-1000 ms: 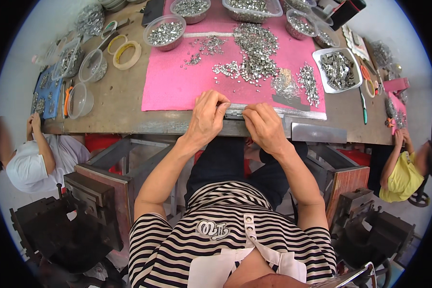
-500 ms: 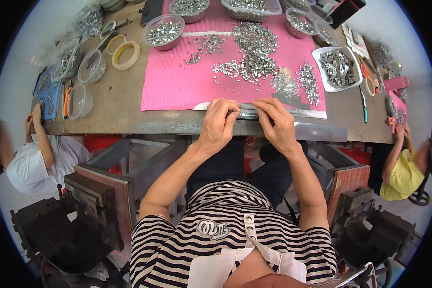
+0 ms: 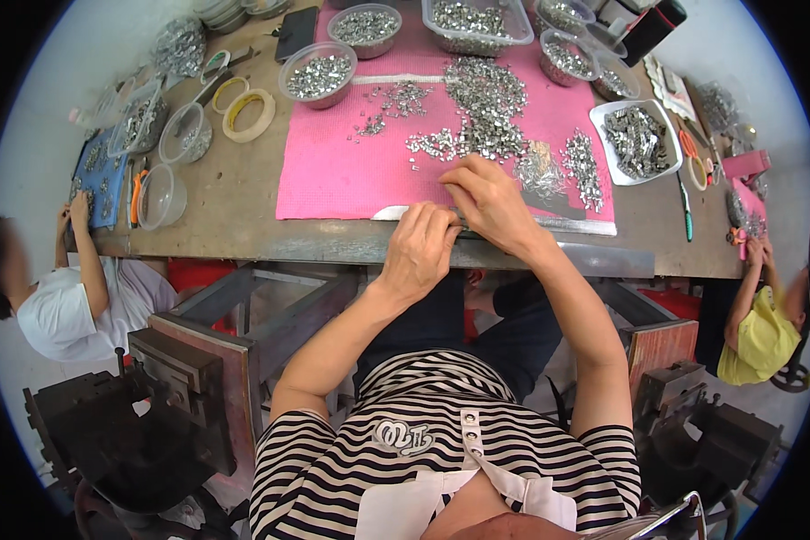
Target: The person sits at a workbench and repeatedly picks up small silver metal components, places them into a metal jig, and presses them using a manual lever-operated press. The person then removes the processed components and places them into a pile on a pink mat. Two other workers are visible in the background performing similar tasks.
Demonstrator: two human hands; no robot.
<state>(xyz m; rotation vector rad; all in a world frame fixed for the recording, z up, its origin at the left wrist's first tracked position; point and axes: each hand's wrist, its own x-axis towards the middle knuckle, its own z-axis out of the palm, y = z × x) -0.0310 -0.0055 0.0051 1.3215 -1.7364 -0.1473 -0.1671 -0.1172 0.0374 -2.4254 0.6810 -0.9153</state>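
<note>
My left hand [image 3: 420, 247] is closed at the near edge of the pink mat [image 3: 333, 184], fingers bent and pressed together. What it grips is hidden; a bit of something dark shows by its fingertips. My right hand [image 3: 495, 209] is crossed just in front of it, with thumb and forefinger pinched over the mat; anything between them is too small to make out. Beyond my fingers lies a heap of small silvery metal pieces [image 3: 486, 112]. A loose bunch of thin metal bits [image 3: 540, 171] and a narrower pile of pieces [image 3: 582, 171] lie to the right.
Plastic tubs of metal pieces [image 3: 318, 79] stand along the back. A white tray [image 3: 603, 144] of larger clips sits at right, beside a green-handled tool [image 3: 684, 207]. Tape rolls [image 3: 259, 120] and an empty clear tub [image 3: 173, 200] lie left. Co-workers sit at both sides.
My right hand has moved left and away from me, from the mat's edge to over the mat, its fingers now close to my left hand. My left hand has shifted slightly right and nearer me.
</note>
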